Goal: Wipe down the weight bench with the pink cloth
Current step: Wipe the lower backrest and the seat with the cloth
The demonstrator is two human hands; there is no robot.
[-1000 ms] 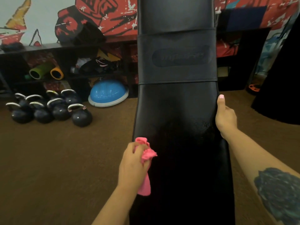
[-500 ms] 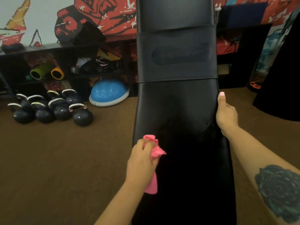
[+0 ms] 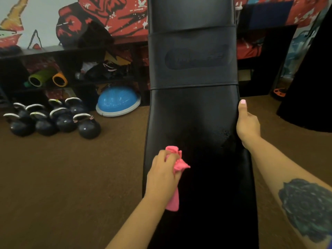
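The long black padded weight bench (image 3: 194, 114) runs away from me up the middle of the view, its far pad carrying a stitched band with an oval logo. My left hand (image 3: 162, 174) is closed around the bunched pink cloth (image 3: 177, 163) and presses it on the pad near the bench's left edge; a tail of cloth hangs below the hand. My right hand (image 3: 247, 125) grips the bench's right edge, thumb lying along the rim and fingers hidden underneath.
Several black kettlebells (image 3: 53, 119) stand on the brown floor at the left, with a blue half-ball trainer (image 3: 117, 101) behind them. A dark shelf (image 3: 75, 69) holds rolled mats. A tall black shape (image 3: 310, 97) stands at the right.
My left hand has slid the pink cloth to the right, from the bench's left edge further onto the pad. The right hand has kept its grip on the right edge.
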